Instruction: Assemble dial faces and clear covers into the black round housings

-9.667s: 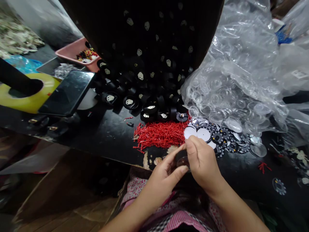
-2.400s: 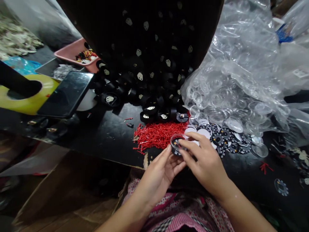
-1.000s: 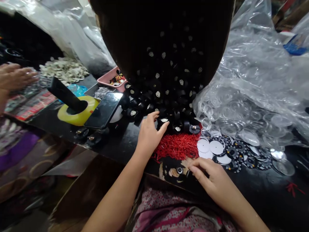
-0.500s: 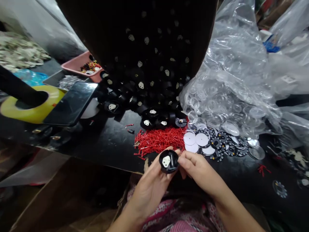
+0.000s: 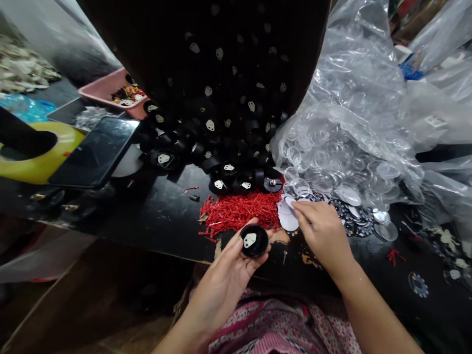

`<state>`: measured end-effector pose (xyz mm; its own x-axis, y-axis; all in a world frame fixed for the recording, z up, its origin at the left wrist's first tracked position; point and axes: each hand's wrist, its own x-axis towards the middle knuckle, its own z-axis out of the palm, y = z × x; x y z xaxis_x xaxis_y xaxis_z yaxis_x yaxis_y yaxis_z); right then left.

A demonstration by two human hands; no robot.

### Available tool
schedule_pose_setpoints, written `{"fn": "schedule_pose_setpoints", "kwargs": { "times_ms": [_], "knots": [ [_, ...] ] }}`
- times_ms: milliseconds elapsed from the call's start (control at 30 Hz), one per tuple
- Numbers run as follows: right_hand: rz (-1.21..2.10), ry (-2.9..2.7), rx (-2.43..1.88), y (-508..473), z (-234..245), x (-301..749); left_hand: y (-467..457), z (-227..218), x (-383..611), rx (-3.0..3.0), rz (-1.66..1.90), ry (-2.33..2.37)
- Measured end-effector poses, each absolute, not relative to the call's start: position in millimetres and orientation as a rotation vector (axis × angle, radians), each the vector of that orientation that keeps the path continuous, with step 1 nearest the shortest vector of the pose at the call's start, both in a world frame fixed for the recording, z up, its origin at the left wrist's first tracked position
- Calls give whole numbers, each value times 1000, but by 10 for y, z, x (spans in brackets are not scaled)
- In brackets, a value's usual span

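Note:
My left hand [image 5: 230,268] holds a small round black housing [image 5: 254,240] with a pale insert, raised just over the table's front edge. My right hand [image 5: 322,228] reaches onto the printed dial discs [image 5: 352,216] and pinches a white-backed disc [image 5: 286,218] at its fingertips. A heap of red plastic pointers [image 5: 239,212] lies just behind the housing. A big pile of the same black housings [image 5: 221,128] rises behind that. Clear round lenses [image 5: 332,162] spill from a plastic bag to the right.
A dark phone [image 5: 96,151] leans on a yellow tape roll [image 5: 44,157] at the left. A pink tray [image 5: 110,91] of small parts stands behind it. Crumpled clear bags [image 5: 387,88] fill the right side. The black table [image 5: 165,216] has a worn front edge.
Since half a second ago my right hand has left the black housing and reached forward to the dial discs. My left hand still holds the housing, a little lower.

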<state>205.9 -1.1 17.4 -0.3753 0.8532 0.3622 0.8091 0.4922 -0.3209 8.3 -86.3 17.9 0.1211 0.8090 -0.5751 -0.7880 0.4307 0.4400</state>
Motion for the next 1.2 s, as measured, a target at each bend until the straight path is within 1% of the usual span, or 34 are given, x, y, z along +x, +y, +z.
{"fn": "schedule_pose_setpoints", "kwargs": {
  "times_ms": [233, 300, 367, 467, 533, 633, 833, 967, 1100, 1200],
  "knots": [
    [133, -1914, -1407, 65, 265, 2151, -859, 218, 127, 38, 1173, 814],
    [229, -1816, -1396, -22, 332, 2079, -853, 247, 158, 39, 1170, 769],
    [552, -1706, -1421, -143, 384, 1965, -825, 270, 187, 36, 1171, 709],
    [1202, -1472, -1388, -278, 407, 1807, -757, 270, 201, 13, 1240, 726],
    [1386, -1390, -1346, -301, 400, 1757, -725, 248, 190, 15, 1320, 812],
    [1357, -1439, -1405, -279, 399, 1763, -724, 217, 174, 84, 1361, 913],
    [1016, -1479, -1521, -297, 442, 1844, -780, 252, 214, 181, 1228, 886],
    [1029, -1575, -1515, -334, 489, 1871, -795, 244, 234, 189, 1183, 886],
    [924, -1666, -1518, -356, 530, 1809, -800, 231, 260, 205, 1192, 904],
    [996, -1690, -1479, -366, 538, 1708, -816, 229, 293, 248, 1197, 911]
  ]
}}
